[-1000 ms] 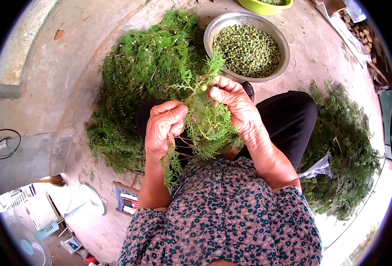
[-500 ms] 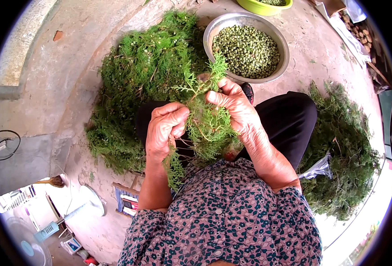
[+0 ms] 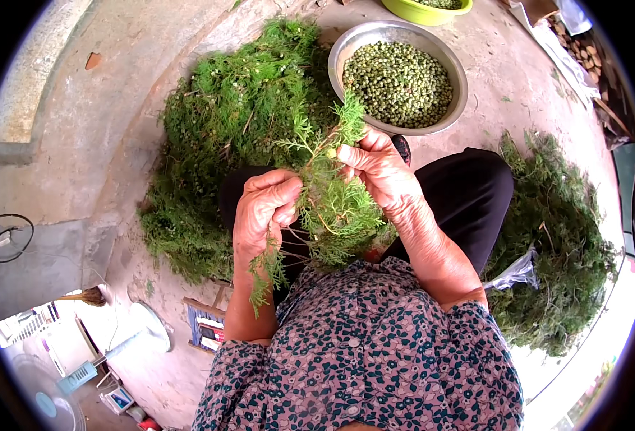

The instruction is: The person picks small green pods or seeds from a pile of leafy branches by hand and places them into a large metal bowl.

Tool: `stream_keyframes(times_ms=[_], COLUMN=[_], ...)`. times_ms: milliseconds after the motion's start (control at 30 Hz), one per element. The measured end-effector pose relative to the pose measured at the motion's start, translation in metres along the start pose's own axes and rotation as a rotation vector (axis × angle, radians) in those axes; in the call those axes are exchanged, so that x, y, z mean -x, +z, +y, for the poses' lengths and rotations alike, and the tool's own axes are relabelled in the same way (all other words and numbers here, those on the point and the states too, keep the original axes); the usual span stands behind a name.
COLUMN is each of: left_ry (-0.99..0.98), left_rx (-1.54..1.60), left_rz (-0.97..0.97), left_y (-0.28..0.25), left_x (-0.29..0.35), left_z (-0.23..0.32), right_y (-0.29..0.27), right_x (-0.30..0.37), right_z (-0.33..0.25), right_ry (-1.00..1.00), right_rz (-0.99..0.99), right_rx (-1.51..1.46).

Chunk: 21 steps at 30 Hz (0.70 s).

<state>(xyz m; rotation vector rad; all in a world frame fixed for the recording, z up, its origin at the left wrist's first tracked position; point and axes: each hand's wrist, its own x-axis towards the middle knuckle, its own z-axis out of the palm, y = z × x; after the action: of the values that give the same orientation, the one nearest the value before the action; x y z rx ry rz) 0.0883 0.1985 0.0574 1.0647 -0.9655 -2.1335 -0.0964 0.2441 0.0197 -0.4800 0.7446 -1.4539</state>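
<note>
Green and feathery, the branch is held on the near side of the bowl, its stem clamped in the left hand. The right hand, apart from the left, is set against it closer to the bowl. Under a sharp tug, an apparent berry there could be dropped short of the bowl. The right fingertips are partly hidden, so whether anything is pinched cannot be told.
</note>
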Motion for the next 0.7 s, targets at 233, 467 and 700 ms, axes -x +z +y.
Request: stream_keyframes(times_ms=[233, 467, 700], left_ry=[0.031, 0.017, 0.046], left_rx=[-0.086, -0.106, -0.072], left_rz=[-0.007, -0.009, 0.014], left_y=[-0.003, 0.002, -0.002], left_x=[0.001, -0.004, 0.002], left_z=[0.002, -0.003, 0.005], right_y=[-0.001, -0.005, -0.023], right_x=[-0.004, -0.006, -0.009], right_z=[0.006, 0.012, -0.012], right_ry=[-0.216, -0.406, -0.33], right_rz=[0.11, 0.307, 0.352], right_rx=[0.319, 0.727, 0.398])
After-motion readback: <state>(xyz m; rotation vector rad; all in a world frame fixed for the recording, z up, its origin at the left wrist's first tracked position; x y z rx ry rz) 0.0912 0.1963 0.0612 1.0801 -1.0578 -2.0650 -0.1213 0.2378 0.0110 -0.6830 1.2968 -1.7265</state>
